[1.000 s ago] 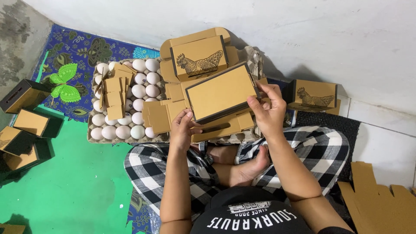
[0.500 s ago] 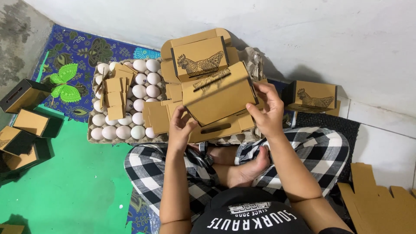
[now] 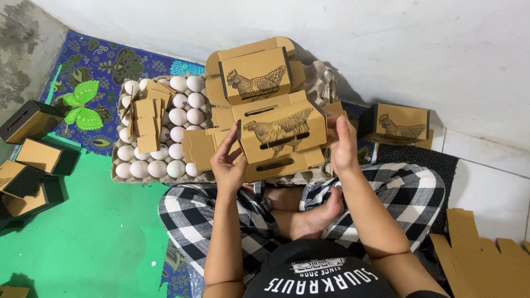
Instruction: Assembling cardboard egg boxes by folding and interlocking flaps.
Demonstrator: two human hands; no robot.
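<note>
A small brown cardboard carton [image 3: 279, 135] printed with a hen is being held up between both hands, just above the egg tray [image 3: 118, 175] and in front of a second printed carton [image 3: 255, 74] that is resting on a stack of flat cardboard. The left hand [image 3: 229, 165] is being pressed against the carton's left end, its fingers [image 3: 231, 138] curled and pinching the edge there; the right hand [image 3: 342, 144] is being laid flat against the right end with the fingers held together and extended. The carton is being gripped only by its ends, so it is judged that too much squeeze could buckle the thin walls or pop the slotted tabs loose, while too little could let it tilt and drop. White eggs [image 3: 179, 116] are lying in the tray directly beside and partly under the work, with folded cardboard inserts [image 3: 146, 118] piled on them; a dropped carton or a slipping elbow could crack shells. Whether anything is inside the held carton cannot be told. Another printed carton [image 3: 402, 122] is standing by the wall at the right, and open dark-sided boxes [image 3: 33, 157] are lying on the green floor [image 3: 99, 243] at the left, well apart from the hands.
</note>
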